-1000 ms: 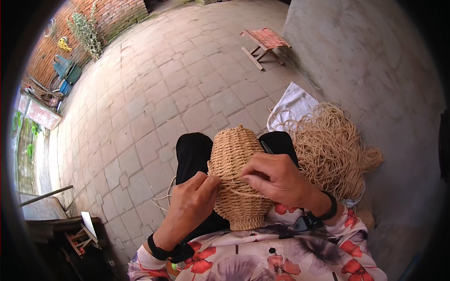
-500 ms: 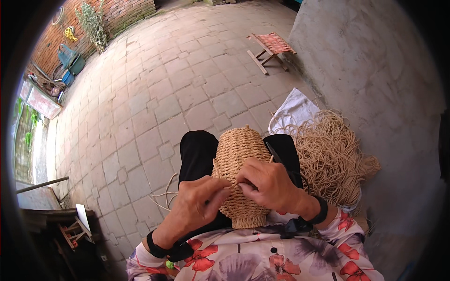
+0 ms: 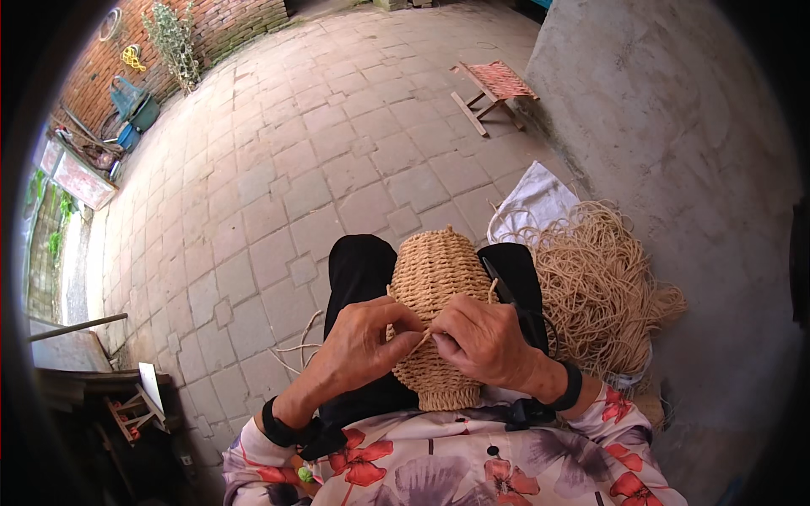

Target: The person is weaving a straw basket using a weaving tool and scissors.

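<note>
A tan woven cord basket [image 3: 437, 268] lies across my lap between my knees, its narrow braided rim toward my body. Above its middle, my left hand [image 3: 371, 336] pinches a short piece of cord [image 3: 428, 335] between thumb and forefinger. My right hand [image 3: 479, 337] grips the same cord close by, its fingers curled and the fingertips partly hidden. Short cord ends stick out at the basket's far end and at both sides. Beside my right knee, dark scissors [image 3: 499, 281] rest partly hidden behind the basket and my hand.
A big heap of loose tan cord [image 3: 595, 287] lies to my right with a white cloth [image 3: 536, 202] behind it. Farther off stands a folding stool [image 3: 498, 84] by the grey wall [image 3: 666, 126]. Loose cord strands [image 3: 297, 347] trail left of my knee. A wooden frame [image 3: 135, 413] sits at lower left.
Both hands have shifted slightly; my left has risen and turned, and its fingers now show a cord pinched between them. The right hand has moved down a little. The basket stays in place.
</note>
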Available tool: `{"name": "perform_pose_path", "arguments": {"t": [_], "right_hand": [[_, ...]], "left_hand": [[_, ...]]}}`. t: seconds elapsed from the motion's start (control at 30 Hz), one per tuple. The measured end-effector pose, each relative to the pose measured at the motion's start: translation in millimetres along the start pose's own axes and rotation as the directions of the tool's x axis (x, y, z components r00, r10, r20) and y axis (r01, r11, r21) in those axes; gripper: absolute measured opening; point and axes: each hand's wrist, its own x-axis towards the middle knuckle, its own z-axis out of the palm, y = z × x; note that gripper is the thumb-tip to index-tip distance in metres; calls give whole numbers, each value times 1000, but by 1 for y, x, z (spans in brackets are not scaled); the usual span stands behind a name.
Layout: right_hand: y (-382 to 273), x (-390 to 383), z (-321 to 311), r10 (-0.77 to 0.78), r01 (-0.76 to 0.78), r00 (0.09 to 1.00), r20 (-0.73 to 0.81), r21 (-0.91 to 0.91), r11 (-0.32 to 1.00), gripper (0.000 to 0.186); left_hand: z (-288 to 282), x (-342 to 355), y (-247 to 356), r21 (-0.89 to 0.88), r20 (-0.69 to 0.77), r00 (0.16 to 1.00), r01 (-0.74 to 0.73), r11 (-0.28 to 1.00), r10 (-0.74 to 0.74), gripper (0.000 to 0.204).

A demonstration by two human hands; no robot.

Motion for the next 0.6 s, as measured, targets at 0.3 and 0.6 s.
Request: {"name": "perform_pose_path", "arguments": {"t": [0.3,0.6], "right_hand": [[-2,4,-7,71,-77,994,86,75,994,16],[6,14,-7,116,-163,970,215,217,963,14]], "left_hand": [[3,2,-3,18,-55,997,-48,999,49,13],[8,-3,1,257,-162,948,-229,939,275,18]]}}
